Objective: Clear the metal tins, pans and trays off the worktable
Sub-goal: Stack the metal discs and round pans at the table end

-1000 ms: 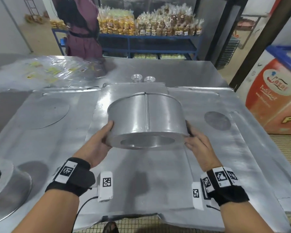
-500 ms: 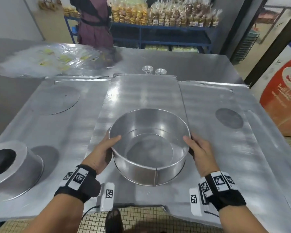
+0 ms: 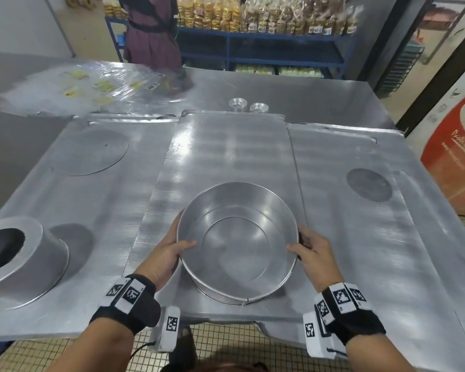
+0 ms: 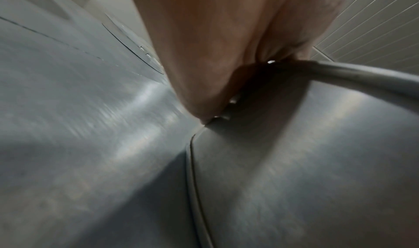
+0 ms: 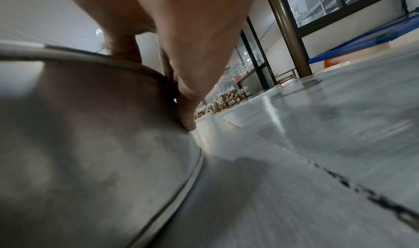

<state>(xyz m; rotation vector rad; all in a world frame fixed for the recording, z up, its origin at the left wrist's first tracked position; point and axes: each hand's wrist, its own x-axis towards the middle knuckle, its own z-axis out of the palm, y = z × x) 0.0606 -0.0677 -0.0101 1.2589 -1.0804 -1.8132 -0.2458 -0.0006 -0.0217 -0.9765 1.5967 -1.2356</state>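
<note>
A large round metal tin (image 3: 236, 245) stands mouth up on the middle flat tray (image 3: 226, 151), near the table's front edge. My left hand (image 3: 167, 253) grips its left rim, thumb inside, fingers down the outer wall. My right hand (image 3: 312, 251) grips the right rim the same way. The left wrist view shows my left hand (image 4: 204, 54) against the tin's wall (image 4: 294, 162), fingertips down at its base. From the right wrist, my right hand (image 5: 181, 36) lies on the tin (image 5: 90, 144).
Another tin (image 3: 24, 259) lies upside down at the front left. Two small metal cups (image 3: 238, 104) stand at the back. Flat trays left (image 3: 65, 210) and right (image 3: 360, 237) carry round discs (image 3: 91, 151). Plastic bags (image 3: 91, 87) lie far left; a person (image 3: 151, 36) stands beyond.
The tin was held up tilted with its underside towards me; both hands have turned it mouth up and brought it down and nearer, onto the middle tray.
</note>
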